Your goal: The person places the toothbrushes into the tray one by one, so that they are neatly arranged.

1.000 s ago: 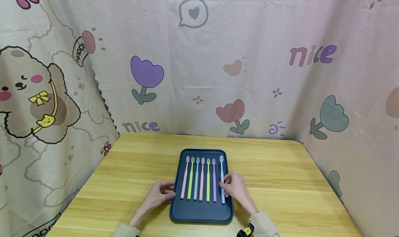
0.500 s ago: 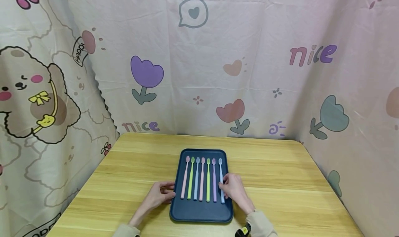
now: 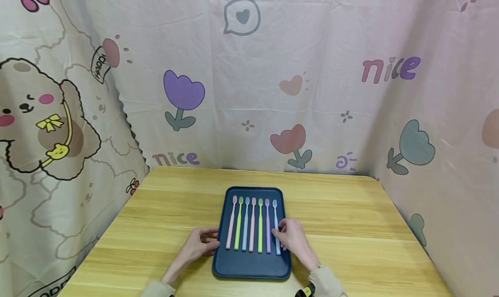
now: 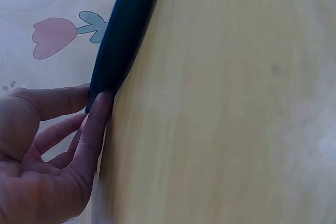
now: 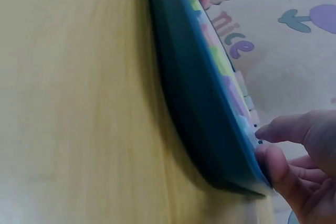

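A dark blue tray (image 3: 252, 265) lies on the wooden table with a row of several toothbrushes in it, heads pointing away. My left hand (image 3: 199, 243) grips the tray's left rim between thumb and fingers; the left wrist view shows the fingertips (image 4: 101, 103) on the tray edge. At the row's right end lies a light blue toothbrush (image 3: 275, 214), and my right hand (image 3: 295, 239) pinches its handle between thumb and finger. Beside it is a purple toothbrush (image 3: 267, 227), slightly apart. In the right wrist view my right hand (image 5: 302, 156) reaches over the tray's rim.
Pink (image 3: 252, 230), green (image 3: 260, 230) and blue (image 3: 245, 227) toothbrushes fill the rest of the row. The wooden table (image 3: 351, 227) extends around the tray. A printed curtain (image 3: 249, 71) hangs behind and at both sides.
My right hand has shifted the light blue toothbrush slightly left and towards me, closer to the purple one. The left hand and the tray have stayed put.
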Motion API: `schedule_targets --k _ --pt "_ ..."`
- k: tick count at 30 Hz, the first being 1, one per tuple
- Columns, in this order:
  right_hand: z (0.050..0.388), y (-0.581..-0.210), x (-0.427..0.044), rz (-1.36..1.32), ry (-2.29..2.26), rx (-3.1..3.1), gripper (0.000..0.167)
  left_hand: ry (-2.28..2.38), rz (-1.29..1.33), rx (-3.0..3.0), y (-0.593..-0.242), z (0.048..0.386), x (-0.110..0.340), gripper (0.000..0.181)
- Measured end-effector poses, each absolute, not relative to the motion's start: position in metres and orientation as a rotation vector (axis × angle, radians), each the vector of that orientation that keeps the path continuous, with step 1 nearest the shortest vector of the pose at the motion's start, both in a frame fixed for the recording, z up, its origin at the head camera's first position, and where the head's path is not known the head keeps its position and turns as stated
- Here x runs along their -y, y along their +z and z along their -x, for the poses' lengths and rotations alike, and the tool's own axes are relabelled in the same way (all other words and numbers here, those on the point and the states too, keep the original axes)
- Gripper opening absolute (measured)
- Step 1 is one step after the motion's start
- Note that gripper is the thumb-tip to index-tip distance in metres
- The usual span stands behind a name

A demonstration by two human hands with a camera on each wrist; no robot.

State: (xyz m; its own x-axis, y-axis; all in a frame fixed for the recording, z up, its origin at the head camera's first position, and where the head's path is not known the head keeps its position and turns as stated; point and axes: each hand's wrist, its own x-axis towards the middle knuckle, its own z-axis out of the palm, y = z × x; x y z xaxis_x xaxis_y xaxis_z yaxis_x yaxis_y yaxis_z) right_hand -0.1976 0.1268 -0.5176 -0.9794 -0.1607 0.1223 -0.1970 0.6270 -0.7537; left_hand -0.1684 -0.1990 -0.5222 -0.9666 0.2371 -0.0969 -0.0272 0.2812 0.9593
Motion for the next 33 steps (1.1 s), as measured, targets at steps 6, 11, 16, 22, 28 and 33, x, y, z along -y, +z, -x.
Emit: schedule_targets --k 6,11,16,22,28,33 --pt "0.1982 -0.5172 -0.135 -0.305 1.419 2.789 0.021 1.742 -0.18 -2.335 -0.5222 0.1683 0.1995 0.054" --pt "0.2005 -0.517 -0.1371 -0.345 1.494 2.818 0.03 1.734 -0.187 -2.338 -0.5228 0.1688 0.2 0.054" --pt "0.2018 -0.517 -0.137 -0.343 1.497 2.838 0.034 1.738 -0.188 -2.332 -0.5239 0.1694 0.2002 0.054" --pt "0.203 -0.5182 -0.1369 -0.345 1.484 2.844 0.035 1.749 -0.191 -2.328 -0.5238 0.1695 0.2003 0.054" --pt "0.2028 -0.5182 -0.1362 -0.339 1.489 2.839 0.033 1.751 -0.198 -2.325 -0.5234 0.1689 0.2004 0.054" --pt "0.2029 -0.5182 -0.1365 -0.344 1.486 2.831 0.033 1.759 -0.204 -2.32 -0.5233 0.1689 0.2004 0.054"
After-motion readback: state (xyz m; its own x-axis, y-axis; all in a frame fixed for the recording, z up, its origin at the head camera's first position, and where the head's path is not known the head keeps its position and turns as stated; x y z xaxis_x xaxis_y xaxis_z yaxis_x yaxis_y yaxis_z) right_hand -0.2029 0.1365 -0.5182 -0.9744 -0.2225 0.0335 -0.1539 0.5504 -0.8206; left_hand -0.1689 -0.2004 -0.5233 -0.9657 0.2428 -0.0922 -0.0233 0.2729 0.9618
